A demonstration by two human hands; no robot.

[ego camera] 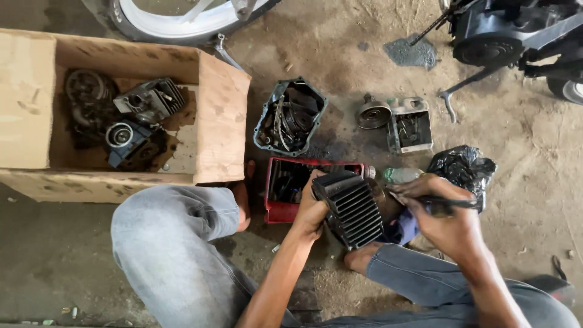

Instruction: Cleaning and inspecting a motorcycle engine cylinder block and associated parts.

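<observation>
Bare, oil-stained concrete floor fills the frame, and a person in grey jeans crouches on it. Just below the middle of the frame the left hand grips a black finned engine block, fingers wrapped shut around its upper left corner. The block is tilted, with its long axis running from upper left down to lower right and its fins facing the camera. To its right the right hand is closed around a thin dark tool that looks like a brush or scraper; the tool lies almost level, its tip pointing left toward the block's upper right edge, near it but whether it touches I cannot tell. The left hand is the one on the block; the right stands just beside it.

Behind the block, touching or nearly so, sits a red tray of dark parts. Right of the tray lie a clear bottle and a black plastic bag. Further up are an open engine cover, a round metal part and a small square casing. At upper left a cardboard box holds more engine pieces. A wheel rim shows at the top edge, and a motorcycle at upper right.
</observation>
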